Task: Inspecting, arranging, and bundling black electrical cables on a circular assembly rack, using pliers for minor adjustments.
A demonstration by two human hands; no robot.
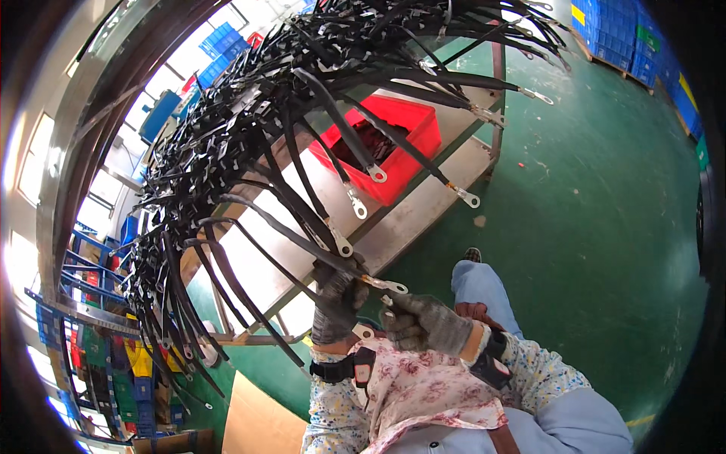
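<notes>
A large bundle of black cables [227, 144] with silver ring lugs on their ends hangs over a metal-framed table. My left hand [338, 299], in a dark grey glove, is closed round one black cable close behind its ring lug [389, 285]. That lug points right, toward my other hand. My right hand [431, 324], gloved too, sits just below and right of the lug with its fingers curled together. A small shiny bit shows at its fingertips, too small to name. Another ring lug [364, 331] shows between my two hands, its cable partly hidden.
On the table's lower shelf [408, 219] stands a red bin [423, 144] with dark contents. Stacked blue crates [612, 38] are at the far right, on the green floor. A cardboard sheet [257, 420] lies at lower left, near a blue rack [83, 265].
</notes>
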